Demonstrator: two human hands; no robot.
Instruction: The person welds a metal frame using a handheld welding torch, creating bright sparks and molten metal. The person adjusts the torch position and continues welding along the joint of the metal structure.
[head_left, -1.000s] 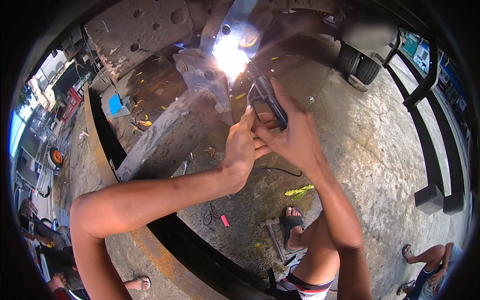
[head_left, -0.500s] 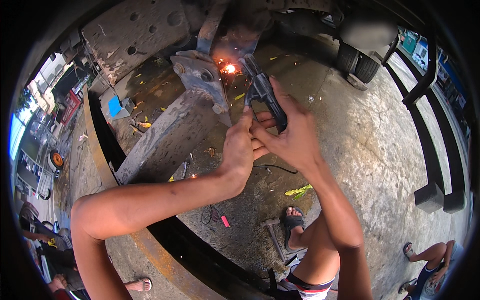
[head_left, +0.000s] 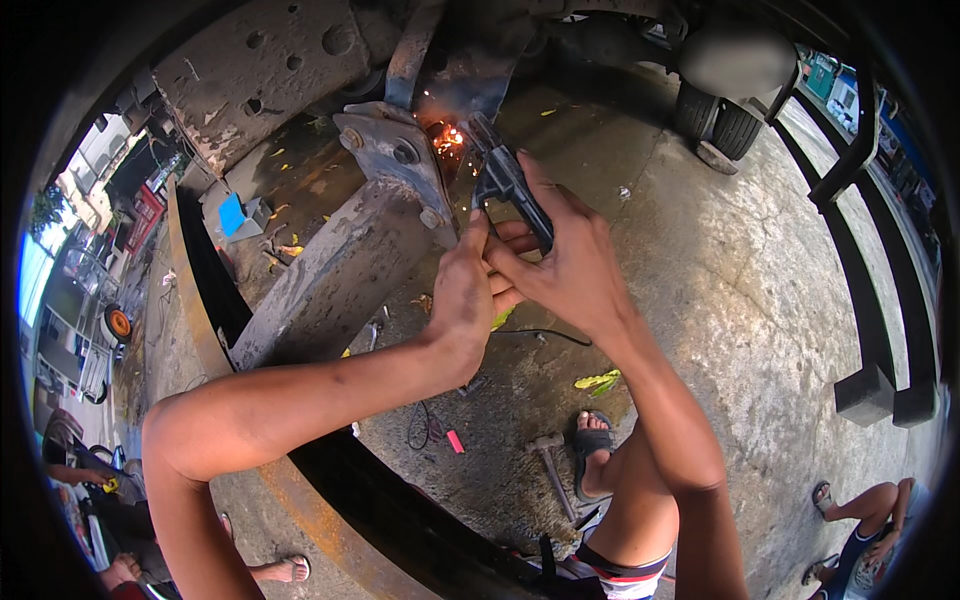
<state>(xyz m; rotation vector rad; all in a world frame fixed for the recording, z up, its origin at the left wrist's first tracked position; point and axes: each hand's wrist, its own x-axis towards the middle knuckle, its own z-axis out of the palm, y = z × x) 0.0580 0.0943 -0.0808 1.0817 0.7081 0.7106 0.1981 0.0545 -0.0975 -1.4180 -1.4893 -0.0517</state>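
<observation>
My right hand (head_left: pixel 570 255) is wrapped around a black welding electrode holder (head_left: pixel 515 185), tilted with its jaw end up and to the left. My left hand (head_left: pixel 465 290) is closed against the lower side of the holder and meets the fingers of my right hand; part of its grip is hidden. Just past the jaws, an orange glow with sparks (head_left: pixel 449 137) burns beside a bolted steel bracket (head_left: pixel 405 150). That bracket sits at the end of a thick, dirty steel beam (head_left: pixel 320 270). An electrode in the jaws is hard to make out.
A rusty frame rail (head_left: pixel 330 525) crosses below my left arm. On the concrete lie a hammer (head_left: pixel 553 475), a pink piece (head_left: pixel 456 442), a cable (head_left: pixel 550 333) and a blue-and-grey box (head_left: pixel 240 215). Truck tyres (head_left: pixel 735 125) stand far right. Another person (head_left: pixel 865 530) sits lower right.
Both hands and the electrode holder have shifted slightly left. The bright flash has shrunk to a duller orange glow with scattered sparks, and less smoke shows.
</observation>
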